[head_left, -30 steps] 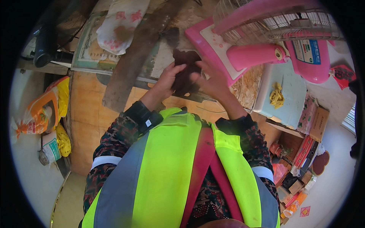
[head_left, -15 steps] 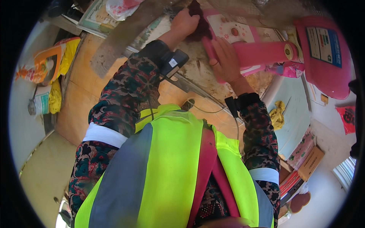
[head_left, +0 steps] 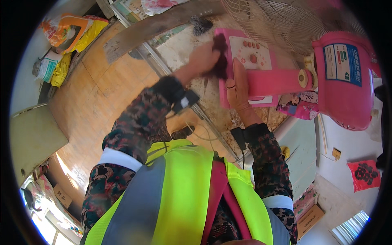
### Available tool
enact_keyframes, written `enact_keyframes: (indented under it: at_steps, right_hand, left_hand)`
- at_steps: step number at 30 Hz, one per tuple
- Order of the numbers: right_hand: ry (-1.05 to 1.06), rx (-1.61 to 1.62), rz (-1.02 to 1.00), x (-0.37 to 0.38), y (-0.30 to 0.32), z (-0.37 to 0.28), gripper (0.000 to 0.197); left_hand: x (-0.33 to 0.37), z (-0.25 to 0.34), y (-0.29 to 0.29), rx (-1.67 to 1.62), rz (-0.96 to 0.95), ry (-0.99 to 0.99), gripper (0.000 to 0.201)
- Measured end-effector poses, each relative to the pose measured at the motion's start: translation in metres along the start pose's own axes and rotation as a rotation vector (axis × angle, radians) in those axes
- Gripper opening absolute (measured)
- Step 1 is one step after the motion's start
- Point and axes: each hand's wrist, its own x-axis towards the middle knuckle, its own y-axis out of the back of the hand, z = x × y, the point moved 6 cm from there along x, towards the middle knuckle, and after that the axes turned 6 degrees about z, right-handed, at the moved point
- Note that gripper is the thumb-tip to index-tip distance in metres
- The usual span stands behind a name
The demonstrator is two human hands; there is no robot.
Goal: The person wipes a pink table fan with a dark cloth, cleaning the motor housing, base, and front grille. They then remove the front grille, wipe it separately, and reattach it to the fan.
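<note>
Worn tabletop: dark cloth meets pink fan base

Right hand lies against the base; grip unclear. Left hand clutches the cloth, which, between both hands a second ago, now touches the base's left edge: work has shifted there.

Daylight fills the room fairly evenly, strongest at the lower left, where an opening burns out to white and lays a bright streak across the floor. The slatted window at the lower right glows too. The vest shows vividly, with a hazy smudge near its lower edge. Motion blur softens the left hand and cloth; the right hand is crisper. Fisheye bending curves the outer edges — black rings the round view.
</note>
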Motion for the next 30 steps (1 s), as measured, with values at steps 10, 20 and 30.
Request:
enact_keyframes:
  at_steps: [10,20,30]
  right_hand:
    - [-0.041,0.023,0.019,-0.003,-0.004,-0.001,0.066]
    - [-0.038,0.013,-0.032,0.001,-0.003,-0.003,0.070]
    - [-0.116,0.065,-0.041,0.001,-0.004,0.001,0.074]
  left_hand:
    - [0.028,0.024,0.004,0.169,0.086,-0.064,0.027]
    - [0.075,0.033,0.010,0.224,0.150,-0.063,0.034]
    - [-0.022,0.037,-0.001,0.121,0.128,-0.198,0.027]
